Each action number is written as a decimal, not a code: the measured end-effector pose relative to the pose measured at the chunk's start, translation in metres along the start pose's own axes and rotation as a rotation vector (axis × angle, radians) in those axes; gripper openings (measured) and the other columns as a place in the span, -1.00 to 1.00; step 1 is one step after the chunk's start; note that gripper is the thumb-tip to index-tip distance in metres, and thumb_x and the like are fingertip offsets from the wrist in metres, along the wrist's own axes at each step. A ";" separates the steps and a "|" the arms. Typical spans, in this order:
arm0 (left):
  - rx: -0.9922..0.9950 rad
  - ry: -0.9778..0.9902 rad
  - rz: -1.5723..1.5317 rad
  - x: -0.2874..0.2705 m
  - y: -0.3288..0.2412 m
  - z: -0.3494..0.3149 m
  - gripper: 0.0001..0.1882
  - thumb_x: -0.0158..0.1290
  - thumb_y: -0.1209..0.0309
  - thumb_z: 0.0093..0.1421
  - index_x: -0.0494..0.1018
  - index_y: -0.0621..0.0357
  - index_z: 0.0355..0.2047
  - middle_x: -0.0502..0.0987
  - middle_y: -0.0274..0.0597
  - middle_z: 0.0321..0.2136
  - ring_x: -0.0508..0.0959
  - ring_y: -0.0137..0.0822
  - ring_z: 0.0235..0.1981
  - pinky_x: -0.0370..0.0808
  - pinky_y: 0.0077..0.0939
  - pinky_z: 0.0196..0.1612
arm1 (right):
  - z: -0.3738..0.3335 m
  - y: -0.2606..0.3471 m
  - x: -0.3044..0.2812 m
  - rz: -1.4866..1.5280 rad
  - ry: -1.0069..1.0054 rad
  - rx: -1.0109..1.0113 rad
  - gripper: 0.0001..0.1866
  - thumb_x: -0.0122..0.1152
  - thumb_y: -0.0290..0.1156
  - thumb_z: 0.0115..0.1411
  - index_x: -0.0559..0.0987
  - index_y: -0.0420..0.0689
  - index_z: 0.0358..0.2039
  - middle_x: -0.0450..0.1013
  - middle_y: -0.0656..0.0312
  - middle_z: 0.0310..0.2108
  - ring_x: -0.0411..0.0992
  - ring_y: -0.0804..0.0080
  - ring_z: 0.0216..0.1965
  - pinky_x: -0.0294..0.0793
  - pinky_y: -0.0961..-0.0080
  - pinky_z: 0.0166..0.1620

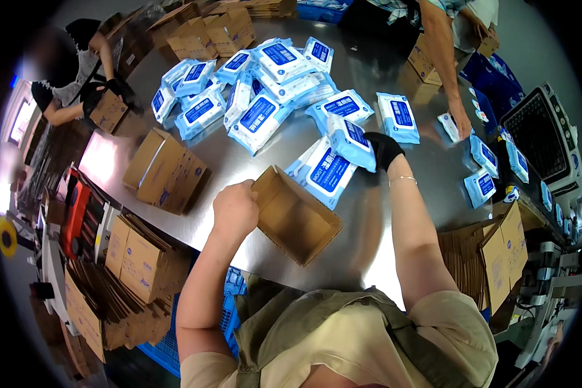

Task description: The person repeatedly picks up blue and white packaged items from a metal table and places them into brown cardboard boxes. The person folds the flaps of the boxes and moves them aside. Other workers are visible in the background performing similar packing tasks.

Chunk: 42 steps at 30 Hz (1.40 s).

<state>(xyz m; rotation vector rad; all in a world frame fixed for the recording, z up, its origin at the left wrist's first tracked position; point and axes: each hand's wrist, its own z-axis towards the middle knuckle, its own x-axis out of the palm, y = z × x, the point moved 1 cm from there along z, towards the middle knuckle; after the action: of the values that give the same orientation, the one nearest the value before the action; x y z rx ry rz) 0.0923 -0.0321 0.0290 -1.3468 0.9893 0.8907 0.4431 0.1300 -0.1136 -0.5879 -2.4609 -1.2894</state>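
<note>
My left hand (pixel 236 208), bare, is closed on the left wall of an open cardboard box (pixel 297 216). The box is tilted with its opening up, and its inside shows bare brown board. My right hand (pixel 385 152) wears a black glove and grips the right end of a blue-and-white pack of wet wipes (pixel 352 140); its fingertips are partly hidden. Under and beside that pack lies a larger wipes pack (pixel 323 171), just beyond the box. A heap of similar packs (pixel 258 120) spreads over the far middle of the metal table (pixel 233 165).
Another cardboard box (pixel 163 171) stands left of my left hand. Flattened cartons are stacked at the left (pixel 136 265) and right (pixel 478 258). One co-worker holds a small box (pixel 108 112) at far left; another's hand (pixel 460 121) touches a pack beside a conveyor (pixel 530 184) at right.
</note>
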 end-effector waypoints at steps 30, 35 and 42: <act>-0.023 -0.002 -0.013 -0.017 0.064 -0.024 -0.81 0.00 0.43 0.10 0.46 0.22 -0.28 0.51 0.15 -0.46 0.49 0.12 -0.34 0.40 -0.08 -0.26 | -0.171 -0.043 0.119 -2.313 0.586 -0.833 -0.04 0.35 -0.22 -0.26 0.18 0.05 0.23 0.23 -0.12 0.05 0.14 -0.01 0.13 -0.25 -0.20 0.24; -0.042 -0.045 -0.020 -0.013 0.050 -0.020 -0.82 -0.01 0.45 0.09 0.45 0.25 -0.30 0.52 0.14 -0.43 0.50 0.12 -0.34 0.41 -0.07 -0.27 | -0.212 -0.082 0.075 -2.149 0.277 -1.043 -0.12 0.33 -0.15 -0.23 0.26 -0.01 0.18 0.25 -0.07 0.04 0.18 0.02 0.10 -0.05 -0.01 0.22; -0.057 -0.069 0.056 -0.003 0.033 -0.022 -0.83 -0.05 0.53 0.00 0.42 0.32 -0.37 0.52 0.18 -0.45 0.53 0.11 -0.35 0.46 -0.11 -0.25 | -0.198 0.018 0.045 -0.935 0.085 -0.669 -0.27 0.39 -0.48 -0.25 0.35 -0.19 0.02 0.50 0.09 -0.25 0.50 0.25 -0.24 0.53 0.35 -0.16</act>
<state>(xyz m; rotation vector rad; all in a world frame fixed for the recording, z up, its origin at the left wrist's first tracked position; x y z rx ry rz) 0.0589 -0.0525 0.0208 -1.3330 0.9585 1.0083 0.4275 -0.0157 0.0287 0.5979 -2.2236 -2.4303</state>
